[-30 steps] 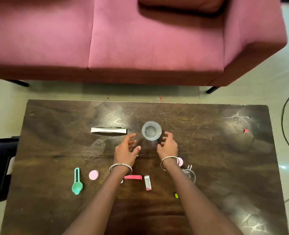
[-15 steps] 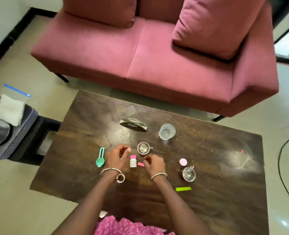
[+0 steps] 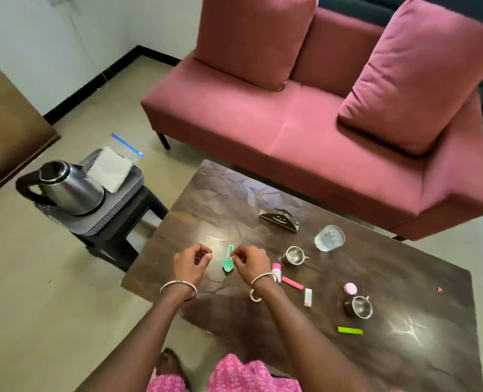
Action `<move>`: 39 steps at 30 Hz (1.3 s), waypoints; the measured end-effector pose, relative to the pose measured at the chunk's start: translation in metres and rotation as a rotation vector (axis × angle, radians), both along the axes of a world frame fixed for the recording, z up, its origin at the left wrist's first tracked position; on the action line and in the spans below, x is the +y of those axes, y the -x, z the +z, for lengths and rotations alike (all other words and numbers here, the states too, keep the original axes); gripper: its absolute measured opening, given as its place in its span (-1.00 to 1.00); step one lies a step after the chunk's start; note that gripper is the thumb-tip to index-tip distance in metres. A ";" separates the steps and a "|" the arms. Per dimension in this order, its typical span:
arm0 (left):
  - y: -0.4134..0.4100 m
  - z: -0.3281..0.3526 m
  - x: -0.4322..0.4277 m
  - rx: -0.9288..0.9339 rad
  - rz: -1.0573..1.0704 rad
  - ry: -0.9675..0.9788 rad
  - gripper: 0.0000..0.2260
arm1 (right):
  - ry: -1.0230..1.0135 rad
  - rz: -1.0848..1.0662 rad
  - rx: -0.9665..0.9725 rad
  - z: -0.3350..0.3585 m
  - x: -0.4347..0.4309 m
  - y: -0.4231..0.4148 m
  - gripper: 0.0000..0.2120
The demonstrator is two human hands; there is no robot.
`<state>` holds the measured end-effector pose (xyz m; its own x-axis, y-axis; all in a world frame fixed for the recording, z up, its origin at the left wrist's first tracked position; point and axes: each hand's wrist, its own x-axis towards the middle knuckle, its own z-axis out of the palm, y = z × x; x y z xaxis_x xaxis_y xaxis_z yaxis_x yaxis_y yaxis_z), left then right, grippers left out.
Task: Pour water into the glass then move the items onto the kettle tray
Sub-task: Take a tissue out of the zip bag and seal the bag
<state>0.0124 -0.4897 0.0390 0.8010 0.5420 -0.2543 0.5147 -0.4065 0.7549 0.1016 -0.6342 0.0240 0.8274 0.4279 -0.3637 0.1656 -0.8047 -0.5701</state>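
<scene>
A clear glass (image 3: 330, 238) holding water stands on the dark wooden table (image 3: 376, 349), toward its far side. The steel kettle (image 3: 70, 188) sits on a grey tray (image 3: 115, 205) on a low stool left of the table. A green plastic spoon (image 3: 229, 260) lies flat near the table's left corner. My left hand (image 3: 192, 261) is just left of it, fingers curled to the thumb, with nothing in them. My right hand (image 3: 248, 261) is just right of it, fingers curled, tips beside the spoon's handle; whether they touch it is unclear.
Two small steel cups (image 3: 294, 255) (image 3: 359, 306), a pink-capped bottle (image 3: 276, 268), pink (image 3: 292, 282), white (image 3: 308, 297) and green (image 3: 349, 330) sachets, a pink lid (image 3: 350, 288) and a napkin holder (image 3: 279, 220) lie on the table. A folded white cloth (image 3: 110, 172) shares the tray. A pink sofa (image 3: 319, 123) stands behind.
Both hands moved left, from the glass to the small bottle and now to either side of the green spoon. My view swung left, bringing the kettle and tray into sight.
</scene>
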 end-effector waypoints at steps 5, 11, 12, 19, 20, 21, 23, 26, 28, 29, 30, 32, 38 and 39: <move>0.048 0.015 0.069 -0.019 0.015 -0.010 -0.94 | -0.023 0.007 -0.008 0.004 0.072 0.047 -0.85; 0.095 0.021 0.148 0.021 0.023 -0.042 -0.94 | -0.073 0.023 -0.013 0.012 0.154 0.086 -0.87; 0.100 0.022 0.162 0.025 0.033 -0.056 -0.94 | -0.073 0.029 -0.015 0.014 0.167 0.090 -0.87; 0.114 0.030 0.248 -0.017 0.146 -0.097 -0.93 | -0.096 0.124 -0.009 0.021 0.262 0.091 -0.87; 0.114 0.030 0.259 -0.024 0.155 -0.093 -0.92 | -0.108 0.127 -0.003 0.020 0.275 0.089 -0.88; 0.113 0.030 0.271 -0.033 0.165 -0.091 -0.91 | -0.119 0.129 0.005 0.019 0.287 0.086 -0.88; 0.108 0.030 0.292 -0.049 0.181 -0.101 -0.90 | -0.133 0.134 0.011 0.016 0.310 0.081 -0.88; 0.095 0.027 0.332 -0.068 0.188 -0.111 -0.88 | -0.153 0.111 -0.001 0.010 0.346 0.067 -0.87; 0.083 0.025 0.359 -0.080 0.189 -0.100 -0.90 | -0.183 0.093 0.018 0.005 0.371 0.053 -0.87; 0.076 0.024 0.374 -0.083 0.184 -0.098 -0.91 | -0.196 0.076 0.029 0.002 0.385 0.045 -0.87; 0.067 0.023 0.389 -0.084 0.172 -0.096 -0.92 | -0.204 0.055 0.038 -0.002 0.399 0.036 -0.87; 0.050 0.022 0.416 -0.085 0.137 -0.085 -0.92 | -0.204 0.004 0.047 -0.008 0.422 0.020 -0.85; -0.017 0.015 0.507 -0.070 0.080 -0.070 -0.90 | -0.165 -0.155 0.067 -0.035 0.493 -0.042 -0.86; -0.028 0.013 0.520 -0.071 0.077 -0.068 -0.89 | -0.153 -0.192 0.053 -0.040 0.505 -0.053 -0.85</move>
